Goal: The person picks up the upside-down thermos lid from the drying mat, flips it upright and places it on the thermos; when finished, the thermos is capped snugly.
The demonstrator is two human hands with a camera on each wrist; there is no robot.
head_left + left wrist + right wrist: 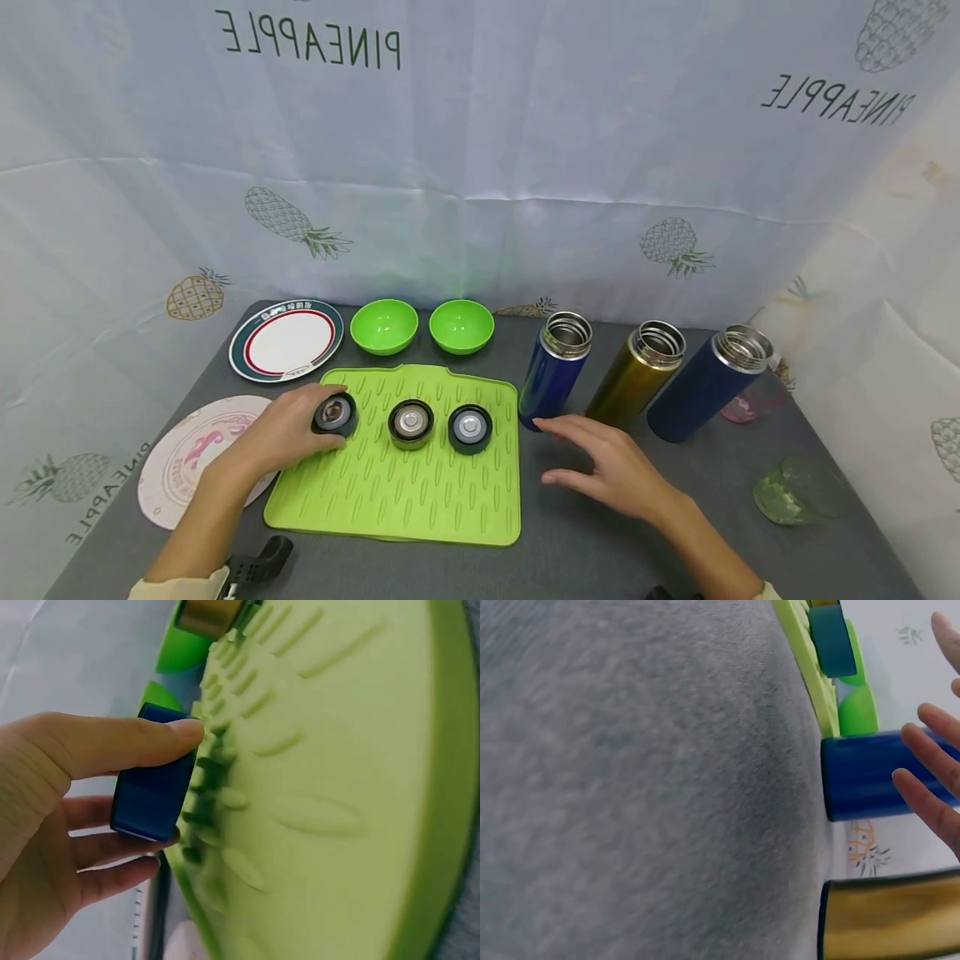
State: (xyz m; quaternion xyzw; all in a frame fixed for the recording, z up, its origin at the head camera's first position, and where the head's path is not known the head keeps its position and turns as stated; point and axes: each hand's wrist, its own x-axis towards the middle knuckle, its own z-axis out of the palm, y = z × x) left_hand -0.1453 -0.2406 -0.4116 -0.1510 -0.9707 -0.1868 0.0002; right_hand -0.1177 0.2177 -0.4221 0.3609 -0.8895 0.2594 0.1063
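Note:
My left hand (pixel 288 429) grips a dark blue bottle lid (pixel 155 780) between thumb and fingers at the left side of a green ridged mat (pixel 360 508). Its underside faces up in the head view. Two more upturned lids lie on the mat: a gold-rimmed lid (pixel 411 423) in the middle and a dark lid (pixel 470 428) to its right. My right hand (pixel 611 467) has its fingers spread, with nothing in its grasp, in front of a shiny blue bottle (pixel 551 375). Whether a fingertip touches that bottle I cannot tell.
Right of the blue bottle stand a gold bottle (pixel 630 383) and a dark blue bottle (pixel 701 392), all without lids. Two green bowls (pixel 384 327) sit behind the mat. Two plates (pixel 288 342) are at the left, and a clear glass (pixel 783 493) at the right.

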